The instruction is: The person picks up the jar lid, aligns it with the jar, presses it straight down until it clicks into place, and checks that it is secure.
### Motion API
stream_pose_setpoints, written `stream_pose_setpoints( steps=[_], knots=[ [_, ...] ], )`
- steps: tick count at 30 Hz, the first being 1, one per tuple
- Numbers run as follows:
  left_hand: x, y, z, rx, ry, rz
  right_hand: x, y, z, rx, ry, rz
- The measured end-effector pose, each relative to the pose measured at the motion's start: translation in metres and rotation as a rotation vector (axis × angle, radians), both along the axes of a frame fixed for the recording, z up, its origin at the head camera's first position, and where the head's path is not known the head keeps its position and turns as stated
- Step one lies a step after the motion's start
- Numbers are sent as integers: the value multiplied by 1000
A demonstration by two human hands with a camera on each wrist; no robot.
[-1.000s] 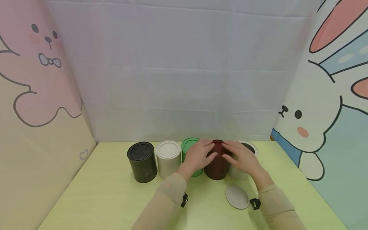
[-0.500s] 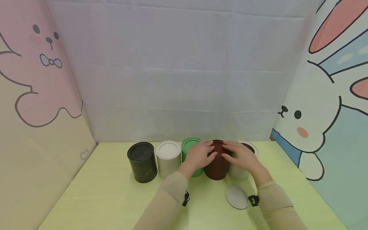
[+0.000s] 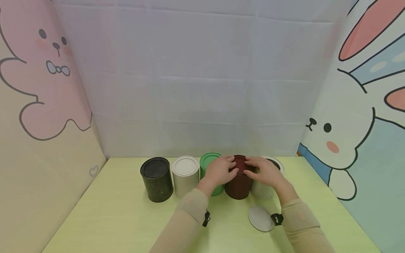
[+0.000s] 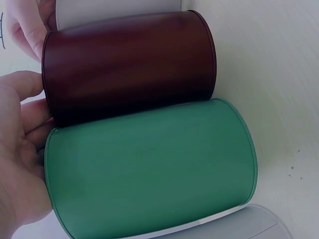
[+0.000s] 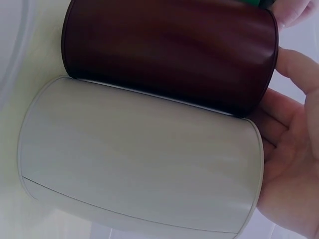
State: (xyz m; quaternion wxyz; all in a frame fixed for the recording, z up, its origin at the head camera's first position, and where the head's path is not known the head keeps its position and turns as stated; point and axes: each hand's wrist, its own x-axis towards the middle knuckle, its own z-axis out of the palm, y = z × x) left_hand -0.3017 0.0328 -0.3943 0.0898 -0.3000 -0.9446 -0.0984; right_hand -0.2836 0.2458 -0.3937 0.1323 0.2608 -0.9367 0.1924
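A dark red can with its lid in place stands upright in a row of cans. My left hand grips its top edge from the left, thumb at the near rim and fingers curving toward the back. From the other side my right hand holds the same rim. In the left wrist view, the left thumb touches the red can beside a green can. The right wrist view shows the right thumb at the red can's edge, with a white can alongside, its top uncovered in the head view.
A loose round grey lid lies on the pale yellow-green table in front of the cans. Left of the green can stand a lidded white can and a black can. A plain cloth backdrop hangs close behind.
Both hands stay on the red can's rim with barely any motion. The forearms shift slightly, and the whole scene sits a little lower in the head view.
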Motion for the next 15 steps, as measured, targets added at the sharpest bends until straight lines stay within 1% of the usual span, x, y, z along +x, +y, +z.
stream_pose_setpoints(
  steps=[5,15],
  knots=[
    [-1,1,0,6,-15,3,1,-1,3,-1,-30,-7],
    [-3,3,0,5,-48,13,-1,0,7,1,-45,12]
  ],
)
